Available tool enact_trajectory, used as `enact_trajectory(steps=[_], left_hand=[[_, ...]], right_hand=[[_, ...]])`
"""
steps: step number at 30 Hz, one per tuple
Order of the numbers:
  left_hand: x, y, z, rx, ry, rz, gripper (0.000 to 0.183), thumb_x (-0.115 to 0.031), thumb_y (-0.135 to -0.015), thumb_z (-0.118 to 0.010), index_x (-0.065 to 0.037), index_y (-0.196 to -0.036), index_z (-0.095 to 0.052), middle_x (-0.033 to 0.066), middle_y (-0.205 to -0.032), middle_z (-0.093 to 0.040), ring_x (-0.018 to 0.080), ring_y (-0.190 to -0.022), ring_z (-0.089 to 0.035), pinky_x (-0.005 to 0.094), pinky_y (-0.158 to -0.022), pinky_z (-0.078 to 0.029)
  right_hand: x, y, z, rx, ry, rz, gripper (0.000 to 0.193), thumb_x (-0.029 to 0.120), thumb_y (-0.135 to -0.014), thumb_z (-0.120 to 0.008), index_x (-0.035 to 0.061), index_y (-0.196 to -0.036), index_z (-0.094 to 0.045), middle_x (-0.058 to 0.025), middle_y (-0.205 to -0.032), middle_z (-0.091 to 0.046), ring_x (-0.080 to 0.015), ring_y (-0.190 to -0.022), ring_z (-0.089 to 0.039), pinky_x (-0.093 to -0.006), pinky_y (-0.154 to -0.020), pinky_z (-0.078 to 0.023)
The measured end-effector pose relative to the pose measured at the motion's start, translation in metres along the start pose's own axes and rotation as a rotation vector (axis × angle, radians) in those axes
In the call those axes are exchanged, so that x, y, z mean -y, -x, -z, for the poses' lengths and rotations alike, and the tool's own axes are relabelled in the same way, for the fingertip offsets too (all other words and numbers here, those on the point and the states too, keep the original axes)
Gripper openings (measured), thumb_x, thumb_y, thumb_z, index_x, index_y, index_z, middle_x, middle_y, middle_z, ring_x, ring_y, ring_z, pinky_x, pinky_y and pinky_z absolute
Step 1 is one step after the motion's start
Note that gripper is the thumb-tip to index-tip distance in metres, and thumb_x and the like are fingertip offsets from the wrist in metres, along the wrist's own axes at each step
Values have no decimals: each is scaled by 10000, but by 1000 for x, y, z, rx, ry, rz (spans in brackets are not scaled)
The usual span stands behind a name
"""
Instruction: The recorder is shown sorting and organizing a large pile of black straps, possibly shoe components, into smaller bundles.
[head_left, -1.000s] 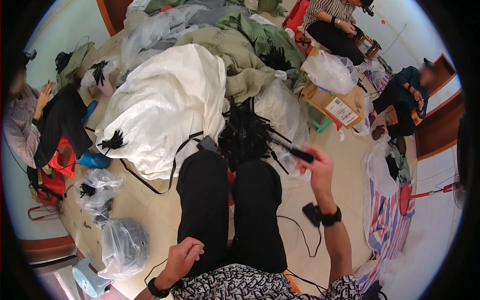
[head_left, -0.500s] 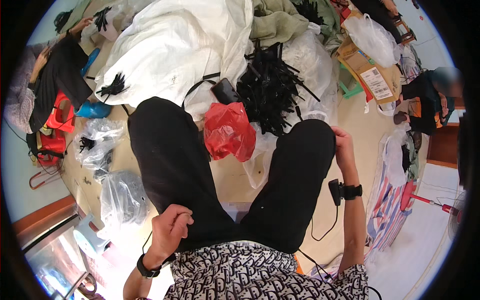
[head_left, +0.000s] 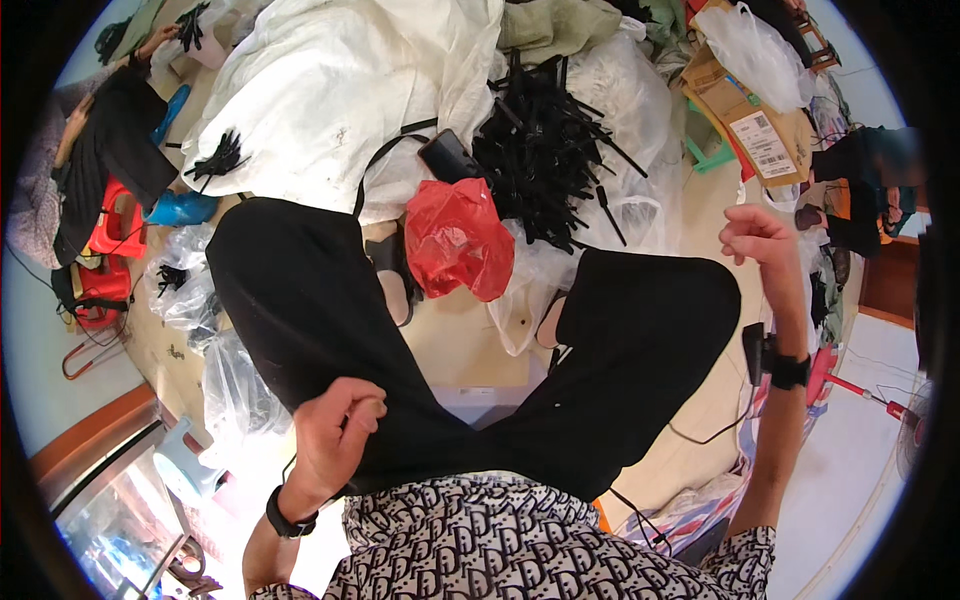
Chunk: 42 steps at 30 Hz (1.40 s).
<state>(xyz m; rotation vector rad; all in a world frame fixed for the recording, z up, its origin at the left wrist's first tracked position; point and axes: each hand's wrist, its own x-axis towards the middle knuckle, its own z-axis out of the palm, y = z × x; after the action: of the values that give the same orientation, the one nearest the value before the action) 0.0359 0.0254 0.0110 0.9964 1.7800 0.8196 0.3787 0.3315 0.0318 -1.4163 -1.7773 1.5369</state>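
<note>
My left hand [head_left: 338, 432] is closed, fingers curled and thumb against them, over my left thigh; nothing shows in it. My right hand [head_left: 762, 242] is raised beyond my right knee, fingers curled inward, with nothing visible between them. A crumpled red plastic bag [head_left: 458, 240] sits between my knees, apart from both hands. Just behind it lies a dark phone [head_left: 449, 156]. A heap of thin black strips [head_left: 548, 150] rests to the right of the phone. One small black bundle [head_left: 219, 157] lies on the white sheet [head_left: 340, 100].
Clear plastic bags [head_left: 240, 385] lie on the floor at left. A cardboard box [head_left: 750, 120] under a plastic bag stands at far right, beside a green stool [head_left: 708, 150]. A co-worker in dark trousers [head_left: 110, 130] sits at far left; another person is at the right edge.
My knees have spread apart, showing my feet. My right hand has left the side of my right knee and moved up and to the right. My left hand has barely moved.
</note>
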Motion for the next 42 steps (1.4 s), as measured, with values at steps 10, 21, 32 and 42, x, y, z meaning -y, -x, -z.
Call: enact_trajectory(steps=[10,21,32,42], left_hand=[[-10,-26,47,-470,108,-109,113,6,-837,-421,12,-839,-533,68,-698,-573,97,-576,-525,201,-540,-427],[14,-77,63,-578,273,-81,124,-103,-867,-443,0,-885,-510,53,-700,-532,86,-570,-478,202,-510,-398],[-49,-120,-64,10,-449,-412,238,-22,-757,-554,-5,-990,-511,149,-807,-582,218,-624,-571,295,-584,-460],[-29,-143,-105,241,-694,-253,305,-93,-725,-592,-38,-1005,-484,160,-884,-535,351,-776,-553,412,-641,-454]], right_hand=[[46,32,21,36,284,-102,280,-25,-648,-578,9,-926,-578,-13,-739,-574,-60,-679,-530,-183,-629,-415],[-60,34,54,-94,226,-256,248,25,-686,-581,6,-933,-584,-21,-699,-604,-78,-608,-545,-196,-515,-391],[-51,15,47,-97,144,-167,229,40,-684,-590,19,-912,-599,-6,-700,-598,-56,-627,-532,-190,-523,-377],[-241,-31,-5,25,285,-15,253,65,-595,-649,10,-839,-620,-81,-720,-623,-164,-655,-600,-266,-600,-471]])
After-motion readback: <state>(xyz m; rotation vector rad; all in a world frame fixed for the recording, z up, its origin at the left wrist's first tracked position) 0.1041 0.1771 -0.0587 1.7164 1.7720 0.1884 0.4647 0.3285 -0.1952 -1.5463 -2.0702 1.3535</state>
